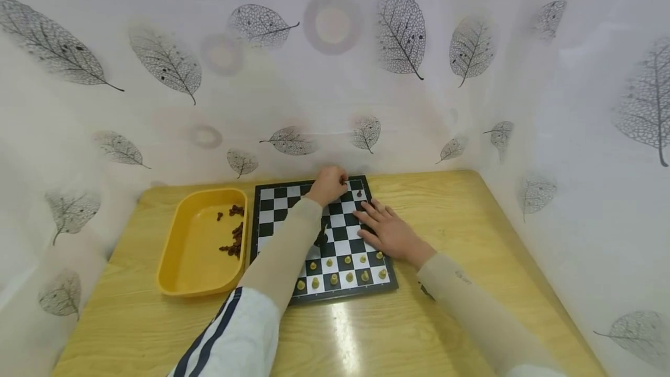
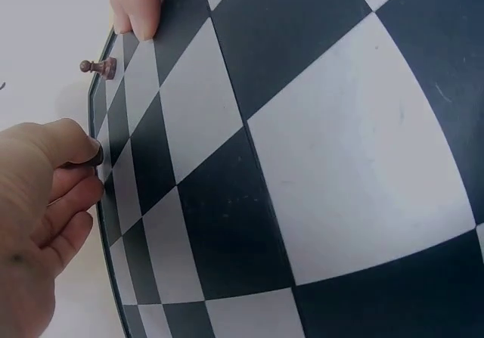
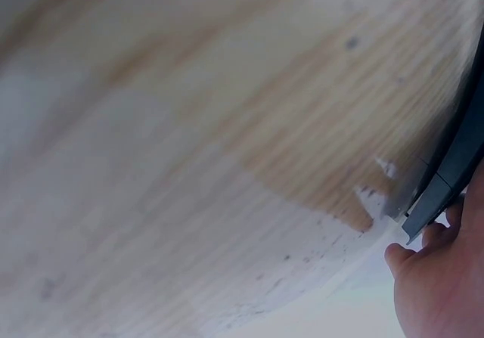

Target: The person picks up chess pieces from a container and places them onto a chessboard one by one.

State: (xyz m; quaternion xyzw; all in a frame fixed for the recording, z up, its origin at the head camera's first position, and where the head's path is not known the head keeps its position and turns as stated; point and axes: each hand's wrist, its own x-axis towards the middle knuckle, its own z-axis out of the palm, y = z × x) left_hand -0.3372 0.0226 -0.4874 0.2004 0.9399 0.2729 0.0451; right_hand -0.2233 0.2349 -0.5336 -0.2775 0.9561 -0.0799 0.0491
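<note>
At the far edge of the black-and-white chessboard, my left hand pinches a dark chess piece between thumb and fingers, low over an edge square. Most of that piece is hidden by the fingers. A brown pawn stands near the far right corner, a short way from the left hand. My right hand rests on the board's right side with its fingers spread and fairly straight. In the right wrist view its fingers lie along the board's dark edge.
Gold chess pieces stand in two rows on the near side of the board, some hidden by the left forearm. Left of the board, a yellow tray holds several dark brown pieces. A leaf-patterned curtain hangs behind the wooden table.
</note>
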